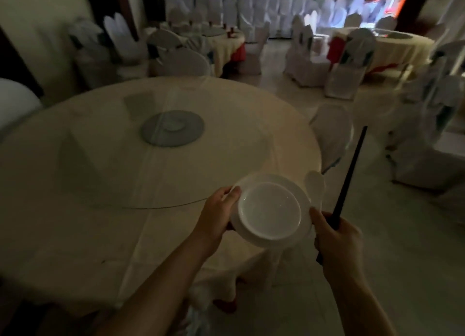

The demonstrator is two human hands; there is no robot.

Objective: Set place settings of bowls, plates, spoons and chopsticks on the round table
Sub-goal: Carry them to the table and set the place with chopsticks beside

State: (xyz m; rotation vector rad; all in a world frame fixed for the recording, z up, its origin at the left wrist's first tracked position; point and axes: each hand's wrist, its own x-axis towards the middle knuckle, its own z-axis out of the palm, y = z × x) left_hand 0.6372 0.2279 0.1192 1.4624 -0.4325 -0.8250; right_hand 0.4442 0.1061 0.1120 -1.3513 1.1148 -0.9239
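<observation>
Place setting held at the edge of the surface [151,174]
The left hand [219,216] grips the plate [273,178] at its 9 o'clock rim, a bowl [269,211] sitting on it, above the surface at its 4 o'clock edge. At the plate's 3 o'clock the right hand [338,238] clasps black chopsticks [350,175] and a white spoon [315,185].

Plate [299,194] glossy, glazed white; chopsticks [351,172] matt black; desk [100,209] is covered in smooth cream cloth; chair covers [343,76] at 1 o'clock: white cloth.
</observation>
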